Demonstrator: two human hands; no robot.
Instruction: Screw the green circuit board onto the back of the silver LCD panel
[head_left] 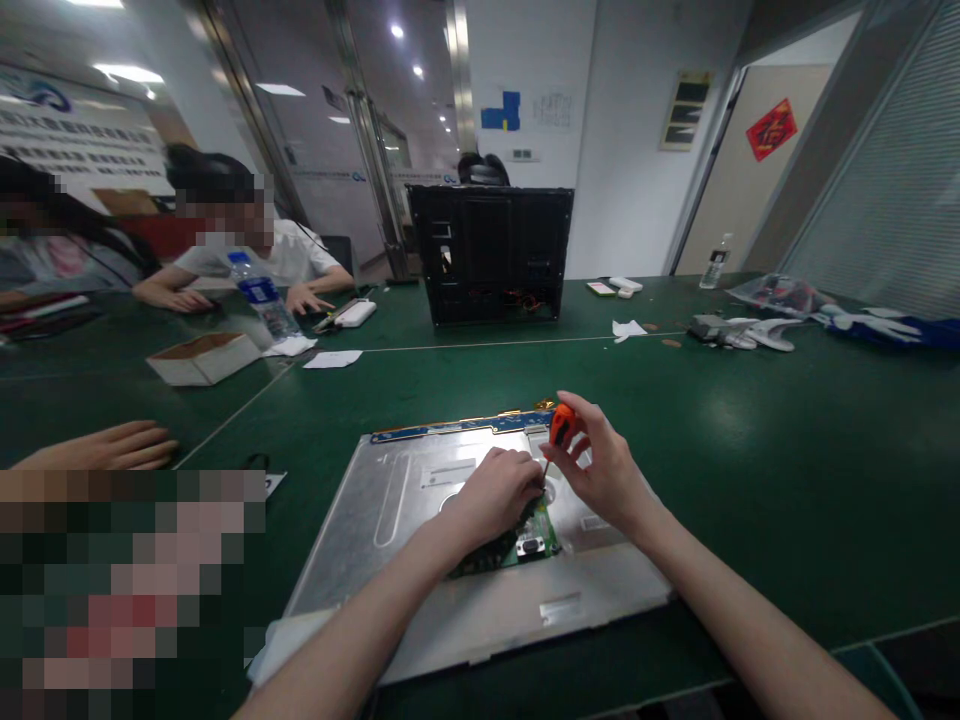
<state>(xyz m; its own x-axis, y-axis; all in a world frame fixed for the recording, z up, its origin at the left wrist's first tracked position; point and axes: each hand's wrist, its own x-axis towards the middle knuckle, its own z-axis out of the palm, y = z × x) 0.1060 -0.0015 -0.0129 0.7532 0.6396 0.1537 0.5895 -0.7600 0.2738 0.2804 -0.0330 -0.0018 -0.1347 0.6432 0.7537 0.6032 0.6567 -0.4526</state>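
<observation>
A silver metal display panel [390, 520] lies flat on the green table, back side up. A small green circuit board [534, 542] sits on its middle. My left hand [491, 492] rests on the board with fingers curled, holding it down. My right hand [600, 470] grips a small screwdriver with an orange handle [561, 425], held upright with its thin shaft pointing down at the panel just beside my left fingertips. A blue and gold strip [457, 427] runs along the panel's far edge.
A black open computer case [491, 255] stands at the table's far middle. A cardboard box [202, 358], a water bottle [262, 300] and papers lie to the left, near two seated people. Another person's hand [105, 447] rests at left. White gloves [742, 332] lie far right.
</observation>
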